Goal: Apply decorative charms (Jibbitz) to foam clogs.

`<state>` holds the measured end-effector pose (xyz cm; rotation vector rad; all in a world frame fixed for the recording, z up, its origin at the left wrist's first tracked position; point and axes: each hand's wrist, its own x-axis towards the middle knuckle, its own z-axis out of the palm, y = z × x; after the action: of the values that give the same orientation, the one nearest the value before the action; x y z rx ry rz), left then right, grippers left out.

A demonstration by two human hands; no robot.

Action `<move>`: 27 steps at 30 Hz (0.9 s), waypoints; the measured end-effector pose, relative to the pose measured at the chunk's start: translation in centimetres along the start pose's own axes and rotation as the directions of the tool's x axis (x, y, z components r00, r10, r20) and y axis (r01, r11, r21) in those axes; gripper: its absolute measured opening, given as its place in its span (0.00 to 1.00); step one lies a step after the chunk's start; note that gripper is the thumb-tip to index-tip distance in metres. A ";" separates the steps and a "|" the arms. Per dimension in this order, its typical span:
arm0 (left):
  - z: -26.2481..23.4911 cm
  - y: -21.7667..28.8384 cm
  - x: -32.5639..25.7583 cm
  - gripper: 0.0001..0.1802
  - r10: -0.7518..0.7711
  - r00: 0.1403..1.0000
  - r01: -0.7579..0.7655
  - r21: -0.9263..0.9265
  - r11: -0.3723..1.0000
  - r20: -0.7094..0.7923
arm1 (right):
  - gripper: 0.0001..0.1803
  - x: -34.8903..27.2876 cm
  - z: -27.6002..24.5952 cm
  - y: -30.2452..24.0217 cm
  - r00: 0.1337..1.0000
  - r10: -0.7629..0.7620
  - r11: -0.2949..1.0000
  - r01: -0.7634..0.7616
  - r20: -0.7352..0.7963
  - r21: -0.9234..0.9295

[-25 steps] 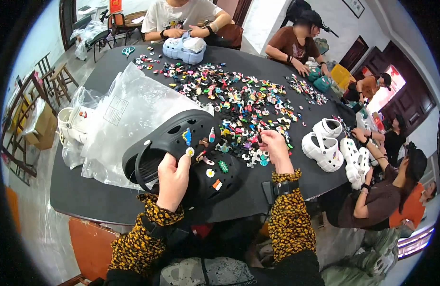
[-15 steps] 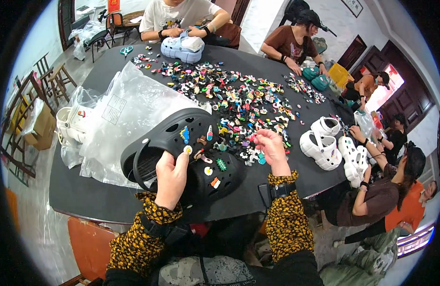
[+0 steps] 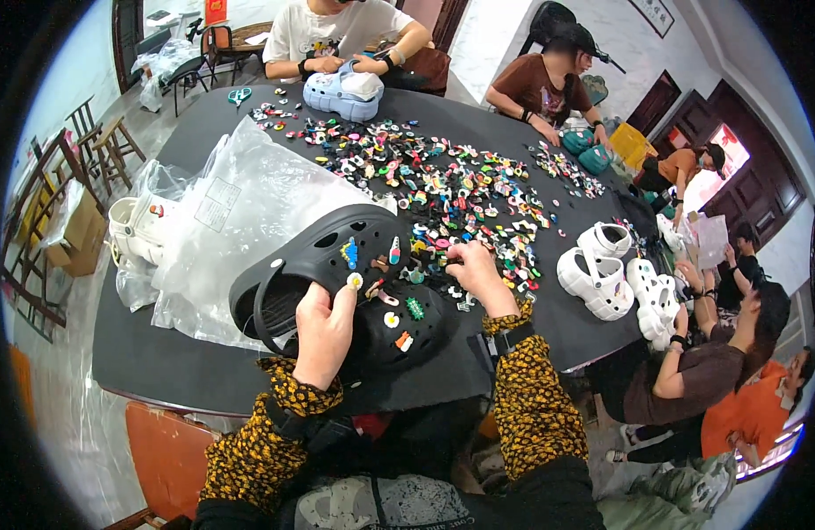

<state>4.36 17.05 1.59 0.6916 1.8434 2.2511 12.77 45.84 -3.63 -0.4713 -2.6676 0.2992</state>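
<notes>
My left hand [image 3: 324,334] grips a black clog [image 3: 359,228] by its side, thumb on top beside a white daisy charm [image 3: 354,280]. Blue, brown and other shoe charms sit in its holes. A second black clog [image 3: 430,331] lies partly behind it, carrying a green charm [image 3: 415,307], another daisy and an orange-and-white charm. My right hand [image 3: 480,276] is at the near edge of a wide pile of colourful shoe charms [image 3: 465,181]. Its fingers are pinched together, and whatever is between them is hidden.
Clear plastic bags [image 3: 249,221] and a white clog [image 3: 129,225] lie to the left. White clogs [image 3: 595,281] stand on the right of the black table [image 3: 178,371]. Across it, a person handles a light-blue clog [image 3: 344,93]. Other people work along the right side.
My right hand has moved left, its fingers now turned down over the charms. The left hand keeps its hold on the black clog. At far right, a person now holds up a pale sheet.
</notes>
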 end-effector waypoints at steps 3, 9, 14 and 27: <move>-0.2 0.0 0.1 0.09 0.011 1.000 -0.011 0.030 0.999 0.008 | 0.11 0.1 -0.5 0.4 0.994 0.100 0.988 -0.105 0.051 0.110; -0.2 0.0 0.1 0.09 0.020 1.000 -0.019 0.042 0.999 -0.018 | 0.11 -0.4 -2.0 0.3 0.929 0.333 0.672 -0.355 0.162 0.650; -0.2 -0.1 0.1 0.08 0.019 1.000 -0.019 0.092 0.996 0.001 | 0.14 -1.4 -3.4 0.1 0.957 0.186 0.123 -0.247 0.222 0.961; 0.0 0.3 0.0 0.08 -0.010 1.000 0.010 -0.007 1.000 0.005 | 0.11 -1.3 -6.3 -5.3 0.991 -0.010 -0.080 -0.136 0.136 0.987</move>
<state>4.39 16.98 1.87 0.6848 1.8318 2.2468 15.11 41.31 2.97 -0.0059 -1.5876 2.2038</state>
